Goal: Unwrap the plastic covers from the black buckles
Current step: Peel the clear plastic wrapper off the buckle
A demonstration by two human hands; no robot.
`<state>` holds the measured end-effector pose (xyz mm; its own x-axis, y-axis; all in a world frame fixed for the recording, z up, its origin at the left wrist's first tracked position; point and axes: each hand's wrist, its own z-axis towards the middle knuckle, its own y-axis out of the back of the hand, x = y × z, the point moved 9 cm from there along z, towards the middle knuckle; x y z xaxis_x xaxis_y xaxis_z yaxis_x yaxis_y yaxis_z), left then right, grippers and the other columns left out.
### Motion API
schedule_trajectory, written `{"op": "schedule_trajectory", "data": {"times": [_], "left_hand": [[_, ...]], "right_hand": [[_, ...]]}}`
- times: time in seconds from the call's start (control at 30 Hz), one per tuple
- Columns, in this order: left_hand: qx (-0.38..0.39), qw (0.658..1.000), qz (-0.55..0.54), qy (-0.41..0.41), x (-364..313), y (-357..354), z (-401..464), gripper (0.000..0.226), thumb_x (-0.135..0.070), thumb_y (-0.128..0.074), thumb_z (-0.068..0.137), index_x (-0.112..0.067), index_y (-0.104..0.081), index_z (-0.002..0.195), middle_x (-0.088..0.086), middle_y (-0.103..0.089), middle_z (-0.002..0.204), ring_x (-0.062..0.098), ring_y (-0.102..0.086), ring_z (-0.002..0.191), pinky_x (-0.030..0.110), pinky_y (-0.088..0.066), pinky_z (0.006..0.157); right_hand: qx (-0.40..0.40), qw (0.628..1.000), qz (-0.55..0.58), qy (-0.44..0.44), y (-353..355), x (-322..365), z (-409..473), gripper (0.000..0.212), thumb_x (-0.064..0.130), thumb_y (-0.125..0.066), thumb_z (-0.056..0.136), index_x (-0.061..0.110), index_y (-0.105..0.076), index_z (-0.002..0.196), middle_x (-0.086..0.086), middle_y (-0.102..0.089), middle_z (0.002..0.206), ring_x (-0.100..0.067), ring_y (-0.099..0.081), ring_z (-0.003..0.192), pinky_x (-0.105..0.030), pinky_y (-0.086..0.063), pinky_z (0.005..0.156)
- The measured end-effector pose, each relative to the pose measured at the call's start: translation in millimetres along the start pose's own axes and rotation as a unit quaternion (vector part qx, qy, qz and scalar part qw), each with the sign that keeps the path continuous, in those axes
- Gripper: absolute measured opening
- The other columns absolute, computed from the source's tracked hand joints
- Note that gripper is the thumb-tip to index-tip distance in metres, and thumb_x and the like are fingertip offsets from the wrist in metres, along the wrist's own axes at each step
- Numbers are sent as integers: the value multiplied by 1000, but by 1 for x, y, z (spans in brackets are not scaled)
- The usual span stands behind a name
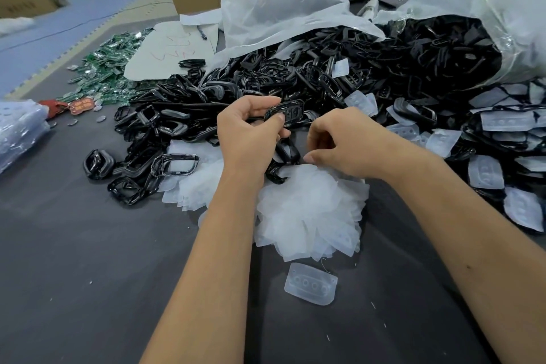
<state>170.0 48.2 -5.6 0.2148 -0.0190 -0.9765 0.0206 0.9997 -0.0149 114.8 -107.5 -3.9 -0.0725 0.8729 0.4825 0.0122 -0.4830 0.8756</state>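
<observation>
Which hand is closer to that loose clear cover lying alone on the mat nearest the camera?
Right hand, roughly above the clear cover; left hand is further left, holding a buckle.

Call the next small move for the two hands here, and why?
Probably peel the cover off: the left hand pinches a black buckle above the heap of removed covers, and the right hand is curled beside it, apparently holding nothing yet.

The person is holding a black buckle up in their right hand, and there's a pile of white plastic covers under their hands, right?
Not quite. The head view shows the left hand holding the black buckle, not the right hand. The pile of white plastic covers does lie under the hands.
</observation>
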Motion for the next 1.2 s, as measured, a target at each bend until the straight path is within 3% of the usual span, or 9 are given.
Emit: {"op": "schedule_trajectory", "data": {"times": [0.1,0.2,0.33,0.43,0.6,0.87,1.07,1.2], "left_hand": [[0,1000,-2,0,0,0,0,26,10,-70,82,-14,-76,92,13,-73,89,18,-71,58,21,-51,55],[-1,1000,-8,1,0,0,0,26,11,-70,82,-13,-75,91,9,-72,83,17,-70,56,20,-51,54],[-6,1000,-3,5,2,0,1,26,10,-70,83,-14,-75,92,10,-71,86,18,-71,57,20,-51,54],[-8,1000,5,9,4,1,1,26,10,-70,82,-15,-75,92,14,-71,90,19,-72,58,21,-51,55],[3,1000,6,16,6,-2,1,26,10,-70,82,-13,-75,92,15,-71,91,20,-73,58,22,-52,53],[22,1000,15,12,3,-7,-2,24,10,-68,81,-11,-75,90,14,-72,88,19,-72,57,23,-51,51],[35,999,2,11,2,-9,-3,25,11,-68,81,-11,-74,90,11,-70,84,19,-70,55,23,-51,52],[38,999,-6,13,2,-8,-3,24,11,-67,82,-10,-73,92,20,-71,92,18,-70,55,23,-52,52]], "right_hand": [[-44,999,11,13,5,1,0,12,29,-75,95,23,-67,88,9,-66,85,-6,-61,79,-25,-47,72],[-129,985,113,16,16,-3,-1,14,24,-70,99,21,-62,87,9,-63,77,-4,-57,69,-17,-42,64],[-173,926,336,-20,15,-18,-2,9,6,-68,98,11,-62,92,-5,-70,73,-14,-67,59,-26,-52,55],[-192,878,437,-48,10,-27,-5,19,-6,-69,92,11,-64,97,-7,-72,77,-18,-69,64,-27,-55,54],[-214,848,482,-57,9,-31,-7,26,-10,-70,87,12,-68,99,-10,-73,84,-21,-73,77,-27,-59,67],[-222,786,575,-57,9,-35,-8,19,-8,-72,84,9,-72,91,-7,-71,82,-18,-71,73,-28,-60,73],[-212,792,571,-43,8,-32,-6,27,-14,-71,85,10,-72,96,-3,-73,83,-19,-75,77,-37,-64,81],[-207,798,564,-34,7,-30,-6,28,-11,-74,80,13,-73,95,-2,-75,85,-21,-75,80,-36,-63,80]]}}
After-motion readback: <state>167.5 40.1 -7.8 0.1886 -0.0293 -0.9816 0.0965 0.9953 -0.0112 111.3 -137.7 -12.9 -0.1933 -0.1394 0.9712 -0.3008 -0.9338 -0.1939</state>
